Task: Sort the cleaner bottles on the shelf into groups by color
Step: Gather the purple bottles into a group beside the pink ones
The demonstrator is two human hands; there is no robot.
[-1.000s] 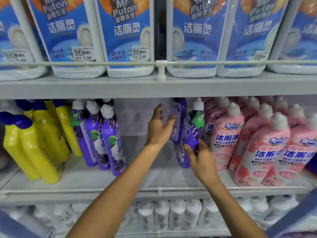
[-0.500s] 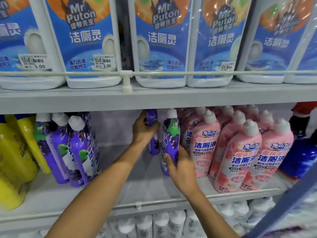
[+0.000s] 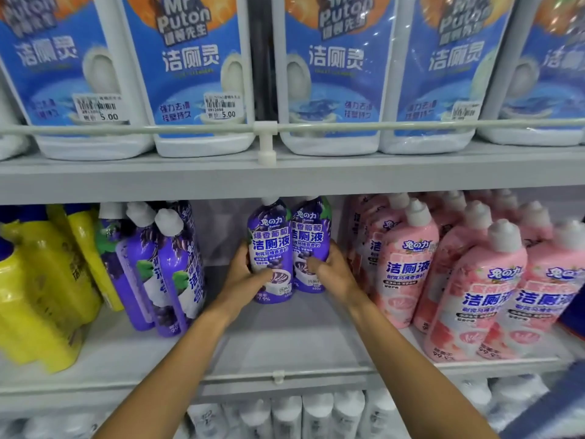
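The left hand (image 3: 243, 280) curls round one purple bottle (image 3: 272, 248). The right hand (image 3: 335, 274) grips a second purple bottle (image 3: 311, 239) touching it. Both bottles stand upright on the middle shelf (image 3: 285, 343), between the purple group (image 3: 164, 270) and the pink bottles (image 3: 411, 264).

Purple cleaner bottles (image 3: 272, 245) with grape print; pink bottles (image 3: 408, 267) with white caps (image 3: 418, 213); yellow bottles (image 3: 41, 296) with blue caps (image 3: 19, 213); white jugs (image 3: 329, 144) with blue-and-orange labels (image 3: 342, 58).
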